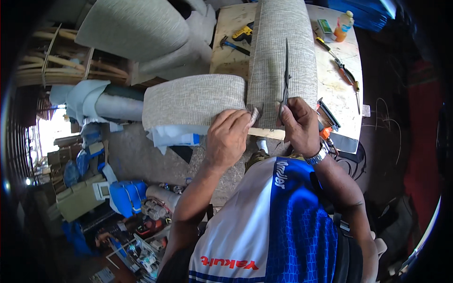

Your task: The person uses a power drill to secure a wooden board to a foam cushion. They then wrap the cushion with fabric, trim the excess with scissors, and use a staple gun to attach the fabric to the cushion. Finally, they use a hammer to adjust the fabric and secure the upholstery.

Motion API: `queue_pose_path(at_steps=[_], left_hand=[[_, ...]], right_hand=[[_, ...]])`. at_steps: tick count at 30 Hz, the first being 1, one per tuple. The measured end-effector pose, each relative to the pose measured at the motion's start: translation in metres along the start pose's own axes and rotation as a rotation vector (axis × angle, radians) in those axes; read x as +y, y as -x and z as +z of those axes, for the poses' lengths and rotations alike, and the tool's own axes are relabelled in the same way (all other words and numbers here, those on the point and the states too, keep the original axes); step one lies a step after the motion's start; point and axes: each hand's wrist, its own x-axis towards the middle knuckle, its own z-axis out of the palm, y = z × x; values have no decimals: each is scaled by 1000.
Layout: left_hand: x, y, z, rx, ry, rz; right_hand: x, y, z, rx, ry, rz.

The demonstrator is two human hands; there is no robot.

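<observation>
Fabric edge (pixel 255 114) pinched, scissors (pixel 286 78) held, mid-frame.
The edge is gripped by the left fingers (pixel 230 121) beside the shorter padded piece (pixel 193 100), centre left; the scissors are clasped by the right fingers (pixel 298 109), blades toward the frame's top over the longer padded piece (pixel 283 26), laid on the desk (pixel 330 92).

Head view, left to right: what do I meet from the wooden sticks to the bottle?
Wooden sticks → left hand → scissors → right hand → bottle with orange liquid.
</observation>
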Motion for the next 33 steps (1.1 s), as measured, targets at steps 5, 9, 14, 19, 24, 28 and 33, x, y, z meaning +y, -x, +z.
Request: queue_pose_path(at_steps=[5, 9, 14, 19, 24, 28, 33], left_hand=[[17, 26, 10, 33, 94, -46], [-2, 51, 50, 118, -27, 91], [-13, 47, 45, 103, -176, 170], [12, 93, 73, -33, 78, -30], [1, 228, 107, -489, 274, -632], [25, 256, 86, -551, 215, -895], [17, 274, 63, -349, 119, -852]], right_hand=[[15, 3, 11, 99, -58, -140], [19, 9, -9, 46, -98, -201], [25, 3, -59, 79, -203, -120], [171, 17, -211, 364, 484, 13], [312, 33, -278, 196, 1170, 473], [385, 5, -338, 171, 1232, 416], [451, -87, -429, 65, 1315, 157]])
